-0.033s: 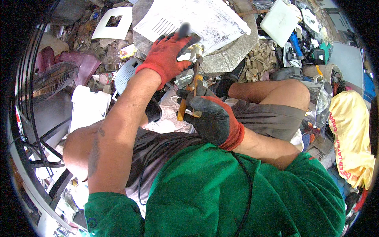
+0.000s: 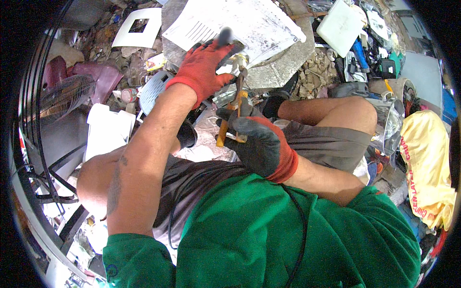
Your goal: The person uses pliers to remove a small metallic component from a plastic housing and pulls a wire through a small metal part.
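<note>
- Across the near edge of the grey slab (image 2: 283,69), in the head view, the red-gloved left hand (image 2: 206,67) spread its fingers over the slotted white panel (image 2: 257,24), seemingly to steady it; whether thumb and forefinger pinched the small shiny piece (image 2: 239,61) beside them, I could not tell.
- Just below that edge, the black-and-red-gloved right hand (image 2: 259,144) clenched the orange-handled pliers (image 2: 236,102), tips pointed up at the piece, probably for a direct bite; contact was unclear.
- Beyond the slab's left edge lay a white sheet with a square cut-out (image 2: 122,31); well past its right edge sat a yellow sack (image 2: 425,163), both presumably there to leave elbow room.
</note>
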`<state>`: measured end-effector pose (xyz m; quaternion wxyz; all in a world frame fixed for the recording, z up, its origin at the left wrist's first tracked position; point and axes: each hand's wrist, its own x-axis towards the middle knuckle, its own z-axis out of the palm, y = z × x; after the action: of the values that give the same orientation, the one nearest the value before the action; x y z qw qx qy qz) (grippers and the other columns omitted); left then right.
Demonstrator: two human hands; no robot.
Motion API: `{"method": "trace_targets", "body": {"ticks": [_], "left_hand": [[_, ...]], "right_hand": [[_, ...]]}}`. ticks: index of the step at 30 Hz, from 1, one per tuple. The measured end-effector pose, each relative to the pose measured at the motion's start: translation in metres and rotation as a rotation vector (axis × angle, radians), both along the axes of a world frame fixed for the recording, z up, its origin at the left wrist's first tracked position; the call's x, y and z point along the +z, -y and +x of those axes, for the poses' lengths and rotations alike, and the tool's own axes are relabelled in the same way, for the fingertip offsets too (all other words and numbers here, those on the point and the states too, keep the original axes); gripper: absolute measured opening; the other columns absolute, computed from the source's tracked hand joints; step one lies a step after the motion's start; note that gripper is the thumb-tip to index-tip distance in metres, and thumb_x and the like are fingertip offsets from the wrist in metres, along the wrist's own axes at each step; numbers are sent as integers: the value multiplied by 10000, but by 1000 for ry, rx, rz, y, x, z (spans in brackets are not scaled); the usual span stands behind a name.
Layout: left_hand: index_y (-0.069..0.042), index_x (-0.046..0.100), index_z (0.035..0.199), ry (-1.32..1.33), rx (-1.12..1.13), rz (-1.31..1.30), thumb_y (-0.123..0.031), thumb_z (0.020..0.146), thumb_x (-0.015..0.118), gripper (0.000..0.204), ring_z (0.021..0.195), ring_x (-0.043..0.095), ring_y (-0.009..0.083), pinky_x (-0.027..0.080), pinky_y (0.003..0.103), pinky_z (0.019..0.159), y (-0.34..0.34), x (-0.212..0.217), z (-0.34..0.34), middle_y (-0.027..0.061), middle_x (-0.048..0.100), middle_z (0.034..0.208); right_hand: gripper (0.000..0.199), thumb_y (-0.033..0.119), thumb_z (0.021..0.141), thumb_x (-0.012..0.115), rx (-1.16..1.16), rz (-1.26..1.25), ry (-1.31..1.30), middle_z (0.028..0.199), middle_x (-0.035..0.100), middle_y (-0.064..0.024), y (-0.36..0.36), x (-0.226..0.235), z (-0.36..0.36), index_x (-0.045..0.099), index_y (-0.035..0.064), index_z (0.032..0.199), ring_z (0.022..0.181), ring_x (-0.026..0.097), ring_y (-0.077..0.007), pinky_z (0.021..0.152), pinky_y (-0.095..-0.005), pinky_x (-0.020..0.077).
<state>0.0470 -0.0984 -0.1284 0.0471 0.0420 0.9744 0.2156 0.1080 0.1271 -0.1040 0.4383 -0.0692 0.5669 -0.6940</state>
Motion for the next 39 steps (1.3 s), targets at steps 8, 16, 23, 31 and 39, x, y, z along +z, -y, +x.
{"method": "trace_targets", "body": {"ticks": [8,16,23,31,39], "left_hand": [[-250,440,1415,42,114,-7,-352,810,683,660,1365,378,350,225,477,1151,-39,-2,8,172,390,1482],[-234,413,1431,71,89,12,-349,807,689,692,1369,366,372,235,479,1149,-45,8,6,182,358,1498],[-178,353,1475,161,17,28,-364,819,682,757,1357,353,425,237,453,1155,-39,17,-1,274,359,1467],[-221,382,1458,168,30,69,-333,868,644,655,1381,337,391,223,454,1161,-37,17,-2,240,356,1483],[-245,392,1452,148,85,8,-375,851,664,672,1359,373,383,246,448,1150,-43,17,2,229,377,1474]], "right_hand": [[257,144,865,595,-259,-173,382,1112,638,-147,-15,11,2,627,-9,1069,1030,617,-265,884,-384,494],[214,86,886,641,-302,34,183,1093,648,-160,-43,-2,-10,615,19,1087,965,648,-248,878,-368,538],[232,168,928,571,-245,-216,507,1156,621,-139,-40,22,-13,619,-7,1073,1077,605,-229,931,-412,521],[490,218,880,590,-135,-178,725,1318,542,-180,-40,22,-12,487,5,1308,1159,565,-251,1028,-368,427],[663,188,855,646,-81,-257,694,1402,465,-172,-35,24,-17,349,74,1437,1262,486,-257,1066,-405,398]]}}
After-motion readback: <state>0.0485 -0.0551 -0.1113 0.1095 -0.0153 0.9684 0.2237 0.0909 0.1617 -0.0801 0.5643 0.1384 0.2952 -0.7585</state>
